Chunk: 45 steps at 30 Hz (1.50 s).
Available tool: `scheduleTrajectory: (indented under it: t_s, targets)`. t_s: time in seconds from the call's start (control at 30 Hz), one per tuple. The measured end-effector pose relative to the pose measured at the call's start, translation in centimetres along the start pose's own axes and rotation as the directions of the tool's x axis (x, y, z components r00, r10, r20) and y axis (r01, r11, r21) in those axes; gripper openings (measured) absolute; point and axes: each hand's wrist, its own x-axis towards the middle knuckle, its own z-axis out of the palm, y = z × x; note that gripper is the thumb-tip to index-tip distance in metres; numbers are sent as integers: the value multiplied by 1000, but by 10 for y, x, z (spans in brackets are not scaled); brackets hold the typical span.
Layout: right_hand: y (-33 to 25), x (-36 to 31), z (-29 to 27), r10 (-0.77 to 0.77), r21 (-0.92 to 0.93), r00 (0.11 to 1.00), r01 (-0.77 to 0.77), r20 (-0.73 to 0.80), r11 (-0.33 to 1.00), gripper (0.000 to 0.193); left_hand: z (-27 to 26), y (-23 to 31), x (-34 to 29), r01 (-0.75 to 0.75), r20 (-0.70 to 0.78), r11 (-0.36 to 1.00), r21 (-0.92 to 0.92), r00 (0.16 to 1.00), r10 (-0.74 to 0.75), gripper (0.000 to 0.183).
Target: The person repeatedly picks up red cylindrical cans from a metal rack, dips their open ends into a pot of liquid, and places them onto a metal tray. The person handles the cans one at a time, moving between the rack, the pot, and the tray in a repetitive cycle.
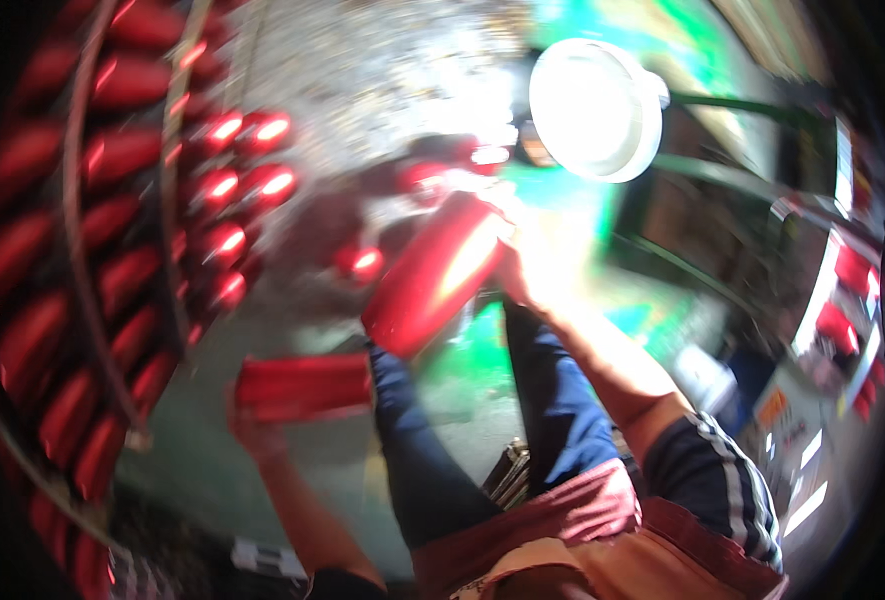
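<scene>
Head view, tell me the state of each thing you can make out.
Crosswise red cylinder: held at its left end by the left hand
Slanted red cylinder: tilted, right hand near its upper end, grip lost in glare
Racked red cylinders: in rows
White round object: overexposed; lit or not, unclear

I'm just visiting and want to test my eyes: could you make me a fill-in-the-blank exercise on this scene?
The left hand grips a cylinder coloured ____.
The right hand holds another cylinder, making ____ in hand.
More cylinders crowd the picture's ____ side.
The trousers are dark ____.

Missing words: red; two; left; blue.
</scene>
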Motion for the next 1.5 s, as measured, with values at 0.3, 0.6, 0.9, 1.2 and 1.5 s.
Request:
scheduleTrajectory:
  t_s: [0.3, 0.6, 0.9, 1.2, 1.5]
  targets:
    - [-8, -21, -161, -645, -546, 727, 450, -234, 706, 51, 370, -13, 95, 636, 677, 649, -417, 694, -246, 45]
    - [-52, -47, -239, -565, -467, 755, 388, -333, 794, 45, 510, -72, 144, 939, 947, 229, -257, 291, -133, 40]
    - [-86, -85, -260, -260, -4, 914, 273, -310, 962, 40, 493, -49, 72, 960, 966, 101, -259, 256, 42, 52]
    - [-25, -131, -156, -127, 184, 968, 168, -215, 969, 63, 254, -60, -58, 753, 611, 538, -378, 640, -466, 51]
    - [141, -89, 18, -561, -676, 823, 363, -89, 641, 57, 106, -151, -88, -217, -10, 669, 711, 948, 319, 32]
